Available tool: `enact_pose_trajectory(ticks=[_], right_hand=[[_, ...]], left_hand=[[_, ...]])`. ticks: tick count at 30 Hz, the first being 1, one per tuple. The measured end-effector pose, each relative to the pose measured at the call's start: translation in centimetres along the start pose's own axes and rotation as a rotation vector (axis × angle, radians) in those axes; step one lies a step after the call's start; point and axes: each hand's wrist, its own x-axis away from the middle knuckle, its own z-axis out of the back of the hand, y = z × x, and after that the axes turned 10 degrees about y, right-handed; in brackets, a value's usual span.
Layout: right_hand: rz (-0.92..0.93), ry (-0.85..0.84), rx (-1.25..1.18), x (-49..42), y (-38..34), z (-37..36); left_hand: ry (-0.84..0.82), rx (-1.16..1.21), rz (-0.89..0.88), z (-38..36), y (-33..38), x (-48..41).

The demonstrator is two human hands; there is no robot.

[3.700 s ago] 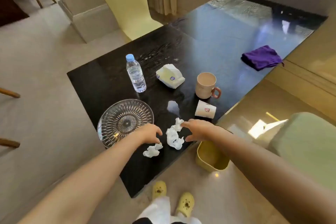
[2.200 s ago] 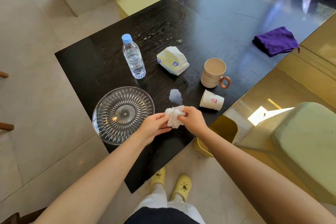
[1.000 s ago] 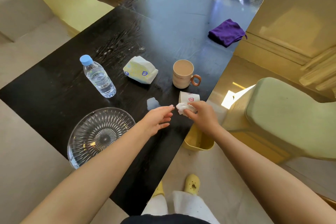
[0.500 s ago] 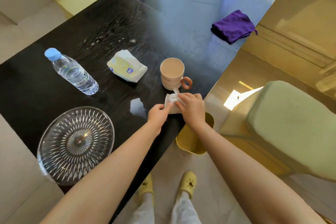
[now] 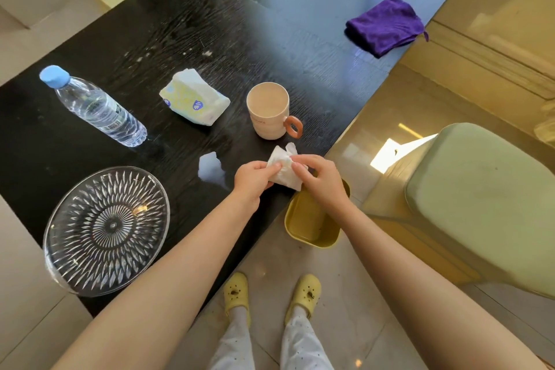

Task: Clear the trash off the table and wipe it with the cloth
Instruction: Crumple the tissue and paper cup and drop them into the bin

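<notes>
Both my hands meet at the near right edge of the black table (image 5: 210, 24). My left hand (image 5: 253, 179) and my right hand (image 5: 318, 180) pinch a white paper cup (image 5: 282, 173) between them, with crumpled tissue sticking out of its top. The cup is just above the table edge, beside the yellow bin (image 5: 309, 225) on the floor below. A pale wet-looking patch (image 5: 211, 168) lies on the table left of my left hand. The purple cloth (image 5: 386, 25) lies folded at the far right edge.
On the table stand a beige mug (image 5: 268, 111), a tissue pack (image 5: 193, 100), a water bottle (image 5: 96, 108) and a glass plate (image 5: 106, 230) overhanging the near left corner. A green chair (image 5: 480, 198) is at the right. My yellow slippers (image 5: 237, 291) are by the table.
Earlier I gathered the crumpled tissues from the table into my right hand and carried them to the paper cup. Both hands now hold the cup with tissue in it, lifted slightly.
</notes>
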Motion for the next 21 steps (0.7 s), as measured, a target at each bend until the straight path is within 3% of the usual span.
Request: enact_pose_trajectory(ticks=[3, 8, 10, 15, 21], right_hand=[[-0.147, -0.109, -0.073, -0.6, 0.2, 2.8], [-0.341, -0.508, -0.214, -1.7, 1.5, 7.7], [-0.375, -0.585, -0.24, -1.8, 2.6, 9.0], [-0.42, -0.489, -0.227, -1.6, 6.5, 9.7], [-0.432, -0.312, -0.278, -1.7, 11.2, 8.6]], left_hand=[[-0.069, -0.073, -0.099, -0.9, 0.0, 1.2], [-0.191, -0.161, -0.22, -3.0, -0.2, 2.5], [-0.196, -0.216, -0.227, -4.3, -0.1, 2.9], [-0.276, -0.329, -0.319, -7.2, -0.8, 3.2], [-0.204, -0.49, -0.52, -9.8, -2.0, 1.1]])
